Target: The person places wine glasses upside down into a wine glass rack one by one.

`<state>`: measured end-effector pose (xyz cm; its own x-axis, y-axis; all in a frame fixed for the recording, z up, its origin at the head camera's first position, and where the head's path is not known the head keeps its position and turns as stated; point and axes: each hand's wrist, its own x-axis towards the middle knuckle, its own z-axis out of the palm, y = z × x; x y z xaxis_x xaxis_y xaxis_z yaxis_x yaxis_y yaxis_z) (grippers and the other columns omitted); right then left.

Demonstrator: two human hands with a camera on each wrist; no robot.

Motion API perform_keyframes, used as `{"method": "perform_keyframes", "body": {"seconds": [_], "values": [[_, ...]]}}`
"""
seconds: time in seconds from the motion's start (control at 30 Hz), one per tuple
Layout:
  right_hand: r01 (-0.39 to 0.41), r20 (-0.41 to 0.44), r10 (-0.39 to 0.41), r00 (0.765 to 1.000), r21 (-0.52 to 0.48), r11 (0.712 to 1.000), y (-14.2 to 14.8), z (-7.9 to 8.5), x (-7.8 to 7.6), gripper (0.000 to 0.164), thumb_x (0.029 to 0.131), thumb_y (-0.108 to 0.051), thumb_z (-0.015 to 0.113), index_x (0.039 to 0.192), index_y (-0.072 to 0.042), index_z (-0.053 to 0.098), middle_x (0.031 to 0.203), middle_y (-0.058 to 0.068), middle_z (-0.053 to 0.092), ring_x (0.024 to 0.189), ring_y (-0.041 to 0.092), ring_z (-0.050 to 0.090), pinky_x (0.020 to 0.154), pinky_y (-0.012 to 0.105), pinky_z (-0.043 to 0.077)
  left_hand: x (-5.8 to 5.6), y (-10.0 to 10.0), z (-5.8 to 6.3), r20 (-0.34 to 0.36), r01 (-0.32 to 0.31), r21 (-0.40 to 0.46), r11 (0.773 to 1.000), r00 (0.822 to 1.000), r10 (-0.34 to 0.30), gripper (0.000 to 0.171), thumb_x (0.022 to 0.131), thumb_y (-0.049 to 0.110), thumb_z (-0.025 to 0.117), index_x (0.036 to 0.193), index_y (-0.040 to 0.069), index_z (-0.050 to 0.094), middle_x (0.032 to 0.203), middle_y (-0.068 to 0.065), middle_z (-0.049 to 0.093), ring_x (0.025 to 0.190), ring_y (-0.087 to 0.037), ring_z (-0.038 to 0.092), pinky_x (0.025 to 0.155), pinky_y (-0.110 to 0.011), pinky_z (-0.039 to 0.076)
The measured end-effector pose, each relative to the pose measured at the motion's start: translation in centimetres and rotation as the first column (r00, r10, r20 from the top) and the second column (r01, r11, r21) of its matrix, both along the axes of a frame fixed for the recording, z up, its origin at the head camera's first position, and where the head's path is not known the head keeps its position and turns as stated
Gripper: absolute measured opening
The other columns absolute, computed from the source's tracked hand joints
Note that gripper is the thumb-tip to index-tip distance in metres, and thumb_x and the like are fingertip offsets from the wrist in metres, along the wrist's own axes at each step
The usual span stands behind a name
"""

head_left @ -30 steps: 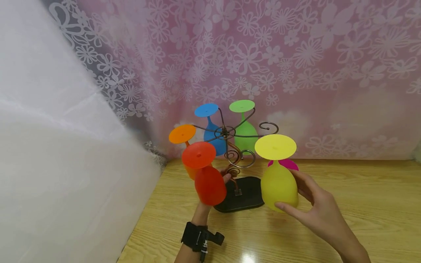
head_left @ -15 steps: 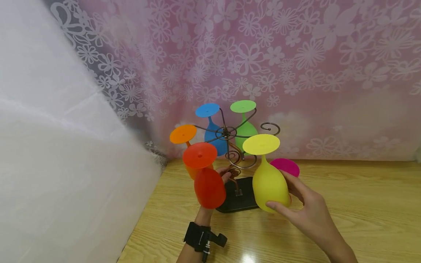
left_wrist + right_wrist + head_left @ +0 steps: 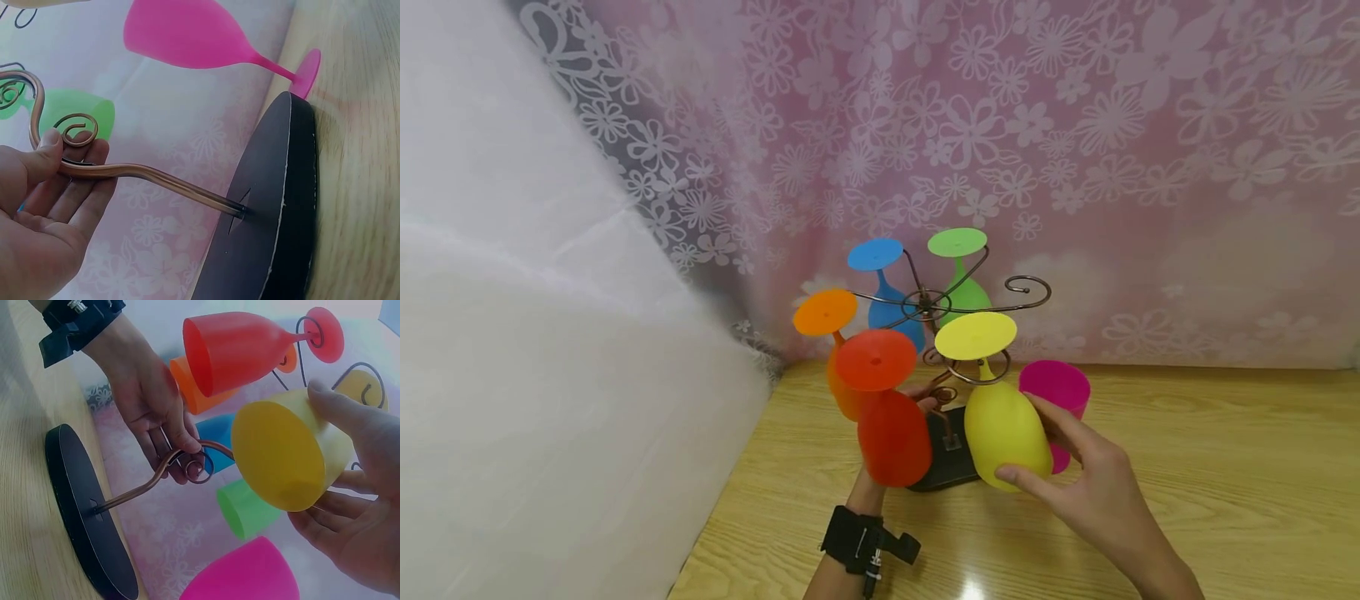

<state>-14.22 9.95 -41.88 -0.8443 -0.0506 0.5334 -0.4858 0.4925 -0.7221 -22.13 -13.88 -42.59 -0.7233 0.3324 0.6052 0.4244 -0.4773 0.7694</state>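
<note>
My right hand (image 3: 1093, 492) grips the bowl of an upside-down yellow goblet (image 3: 1007, 433), thumb on the near side and fingers behind. In the head view, the goblet's thin stem overlaps a front curl of the metal goblet rack (image 3: 1015, 307); whether it sits inside the curl I cannot tell. My left hand (image 3: 50, 212) holds the rack's copper post (image 3: 162, 178) beside a small spiral, thumb on top. From the rack's arms hang a red goblet (image 3: 895, 437), an orange goblet (image 3: 825, 312), a blue goblet (image 3: 876, 255) and a green goblet (image 3: 957, 242), all foot up.
A pink goblet (image 3: 187, 37) stands upright on the wooden table (image 3: 1225, 467), partly behind the yellow one in the head view. The rack's black base (image 3: 265, 206) rests on the table. Behind hangs a flowered pink curtain (image 3: 1150, 167); a white sheet (image 3: 550, 375) is at left.
My right hand has carried the yellow goblet leftward to the rack's front curl, uncovering more of the pink goblet. The rack's top and the red goblet have shifted slightly right; my left hand keeps its hold.
</note>
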Motion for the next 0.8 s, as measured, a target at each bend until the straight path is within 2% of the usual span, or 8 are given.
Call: {"method": "perform_keyframes", "body": {"seconds": [0.17, 0.37, 0.47, 0.53, 0.6, 0.67, 0.7, 0.8], "values": [[-0.027, -0.021, 0.027, 0.999, -0.009, 1.000, -0.11, -0.06, 0.01, 0.085, 0.069, -0.026, 0.098, 0.143, -0.012, 0.059, 0.120, 0.002, 0.071, 0.092, 0.009, 0.069, 0.076, 0.013, 0.055, 0.07, 0.11, 0.18, 0.017, 0.021, 0.021, 1.000, 1.000, -0.021, 0.023, 0.101, 0.028, 0.068, 0.120, 0.035, 0.077, 0.112, 0.013, 0.074, 0.107, -0.004, 0.068, 0.084, -0.023, 0.057], [-0.031, -0.030, 0.031, 0.999, 0.001, 1.000, -0.19, 0.04, 0.26, 0.085, 0.069, -0.027, 0.098, 0.142, -0.013, 0.059, 0.122, 0.000, 0.070, 0.096, 0.009, 0.067, 0.076, 0.013, 0.055, -0.24, -0.04, 0.39, 0.175, 0.073, -0.045, 0.996, 0.982, -0.064, 0.022, 0.101, 0.024, 0.065, 0.111, 0.038, 0.079, 0.110, 0.014, 0.073, 0.106, -0.004, 0.065, 0.084, -0.020, 0.054], [-0.044, -0.031, 0.044, 0.999, -0.002, 0.999, -0.19, 0.13, 0.35, 0.085, 0.069, -0.027, 0.099, 0.142, -0.016, 0.058, 0.122, -0.002, 0.070, 0.098, 0.008, 0.066, 0.076, 0.014, 0.055, -0.10, -0.15, 0.50, 0.196, 0.059, -0.082, 0.995, 0.980, -0.042, 0.024, 0.100, 0.024, 0.063, 0.113, 0.038, 0.078, 0.110, 0.014, 0.072, 0.107, -0.005, 0.064, 0.085, -0.020, 0.054], [-0.065, -0.038, 0.065, 0.997, -0.008, 0.998, -0.17, 0.15, 0.35, 0.085, 0.068, -0.025, 0.099, 0.142, -0.017, 0.057, 0.122, -0.002, 0.070, 0.099, 0.009, 0.066, 0.076, 0.015, 0.056, 0.10, -0.17, 0.58, 0.178, 0.028, -0.088, 0.996, 0.984, -0.012, 0.026, 0.100, 0.026, 0.065, 0.120, 0.019, 0.079, 0.110, 0.013, 0.073, 0.107, -0.006, 0.066, 0.086, -0.022, 0.055], [-0.088, -0.049, 0.088, 0.995, -0.012, 0.996, -0.14, 0.15, 0.32, 0.086, 0.067, -0.022, 0.099, 0.142, -0.019, 0.056, 0.123, -0.001, 0.070, 0.101, 0.009, 0.067, 0.076, 0.016, 0.056, 0.36, -0.15, 0.67, 0.171, -0.004, -0.088, 0.996, 0.985, 0.019, 0.041, 0.099, 0.030, 0.068, 0.127, 0.000, 0.071, 0.109, 0.011, 0.074, 0.106, -0.006, 0.068, 0.086, -0.023, 0.056], [-0.111, -0.057, 0.110, 0.992, -0.016, 0.994, -0.10, 0.13, 0.29, 0.087, 0.067, -0.019, 0.099, 0.142, -0.019, 0.055, 0.124, 0.000, 0.070, 0.104, 0.009, 0.067, 0.076, 0.017, 0.057, 0.51, -0.10, 0.70, 0.169, -0.025, -0.078, 0.997, 0.985, 0.037, 0.049, 0.098, 0.034, 0.071, 0.128, -0.003, 0.069, 0.109, 0.010, 0.075, 0.105, -0.007, 0.069, 0.085, -0.023, 0.057], [-0.119, -0.059, 0.118, 0.991, -0.018, 0.993, -0.08, 0.12, 0.27, 0.088, 0.066, -0.018, 0.100, 0.142, -0.019, 0.055, 0.124, 0.001, 0.070, 0.105, 0.008, 0.067, 0.076, 0.017, 0.057, 0.55, -0.06, 0.70, 0.162, -0.027, -0.073, 0.997, 0.986, 0.039, 0.049, 0.097, 0.036, 0.072, 0.127, -0.004, 0.070, 0.109, 0.010, 0.075, 0.104, -0.007, 0.069, 0.085, -0.024, 0.057], [-0.137, -0.061, 0.135, 0.989, -0.032, 0.990, 0.02, 0.07, 0.22, 0.089, 0.066, -0.015, 0.100, 0.141, -0.019, 0.054, 0.125, 0.002, 0.070, 0.109, 0.007, 0.066, 0.079, 0.016, 0.057, 0.48, 0.03, 0.56, 0.138, -0.033, -0.056, 0.998, 0.990, 0.040, 0.026, 0.096, 0.037, 0.073, 0.118, 0.024, 0.080, 0.109, 0.012, 0.075, 0.104, -0.006, 0.069, 0.085, -0.023, 0.057]]}}
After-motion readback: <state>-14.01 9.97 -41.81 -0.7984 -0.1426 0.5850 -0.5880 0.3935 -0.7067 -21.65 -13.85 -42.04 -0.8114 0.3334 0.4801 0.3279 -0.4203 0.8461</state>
